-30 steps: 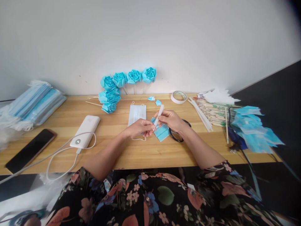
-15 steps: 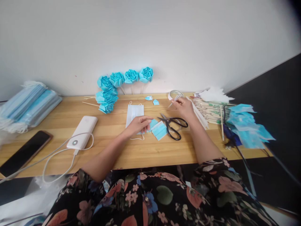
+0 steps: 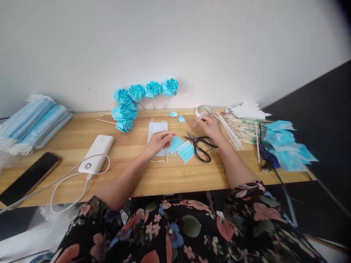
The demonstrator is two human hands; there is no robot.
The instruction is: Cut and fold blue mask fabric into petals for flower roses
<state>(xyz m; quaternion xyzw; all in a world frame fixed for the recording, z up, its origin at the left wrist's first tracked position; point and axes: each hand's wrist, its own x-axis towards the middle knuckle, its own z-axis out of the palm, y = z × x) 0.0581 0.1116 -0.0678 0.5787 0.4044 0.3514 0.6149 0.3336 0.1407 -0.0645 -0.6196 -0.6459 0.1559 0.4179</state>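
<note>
My right hand (image 3: 210, 126) is closed on a thin pale strip (image 3: 200, 118), just in front of a roll of tape (image 3: 204, 109). Over a flat face mask (image 3: 157, 127) hovers my left hand (image 3: 161, 141), thumb and fingers pressed together; whatever they may hold is too small to make out. Cut blue mask pieces (image 3: 185, 151) lie just right of it. Beside them rests a pair of black-handled scissors (image 3: 202, 149), blades slightly apart. Two small blue scraps (image 3: 181, 119) are near the wall.
Several blue mask-fabric flowers (image 3: 153, 88) on sticks line the back left. Far left are stacked masks (image 3: 38, 120), a phone (image 3: 30, 179) and a cabled power bank (image 3: 95, 153). On the right sit white strips (image 3: 229, 131), bundled sticks (image 3: 245, 129) and blue scraps (image 3: 286, 146).
My right hand has shifted slightly left and down with the pale strip, uncovering more of the tape roll. My left hand's fingers have drawn in a little.
</note>
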